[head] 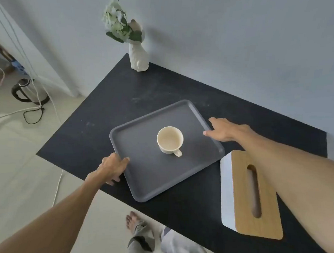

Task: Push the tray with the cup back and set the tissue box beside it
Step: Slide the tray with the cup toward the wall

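You're gripping the grey tray [155,176] with both hands on the dark table [105,107]; your left hand [110,167] is clamping its left edge, thumb lying over the rim; your right hand [223,130] is lying along the right edge, fingers spread, grip underneath hidden; the cream cup [170,141] is sitting upright mid-tray, handle pointing toward you; the tissue box [250,194], wooden lid up, is resting just beside the tray's near-right corner; a white vase [138,57] is standing at the far corner.
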